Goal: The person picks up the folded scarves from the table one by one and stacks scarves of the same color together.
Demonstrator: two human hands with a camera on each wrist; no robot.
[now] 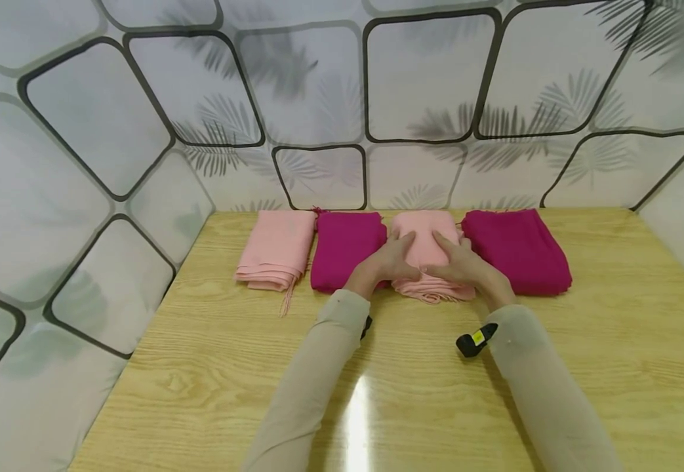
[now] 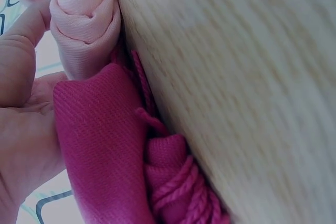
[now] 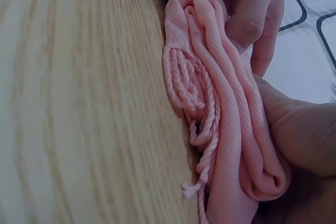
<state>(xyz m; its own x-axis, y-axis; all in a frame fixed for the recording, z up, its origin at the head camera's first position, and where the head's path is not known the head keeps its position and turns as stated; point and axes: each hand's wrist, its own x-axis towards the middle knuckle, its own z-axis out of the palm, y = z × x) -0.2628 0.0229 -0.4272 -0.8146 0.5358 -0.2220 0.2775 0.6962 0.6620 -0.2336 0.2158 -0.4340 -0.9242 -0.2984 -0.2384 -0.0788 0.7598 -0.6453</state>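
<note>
A folded pink scarf (image 1: 427, 252) with a fringed near edge lies between two folded magenta scarves. My left hand (image 1: 396, 257) holds its left side, thumb over the near part of the top. On the opposite side my right hand (image 1: 461, 263) grips the right edge, and the thumbs nearly meet. In the right wrist view the layered folds and twisted fringe of the pink scarf (image 3: 231, 98) show beside the right hand (image 3: 304, 135). The left wrist view has the left hand (image 2: 26, 129) just behind the left magenta scarf (image 2: 100, 145); its fingertips are partly hidden.
Another folded pink scarf (image 1: 277, 249) lies at the far left of the row, its fringe hanging toward me. The other magenta scarf (image 1: 519, 252) ends the row on the right. All rest on a wooden table (image 1: 200, 393) against a patterned backdrop (image 1: 318, 85).
</note>
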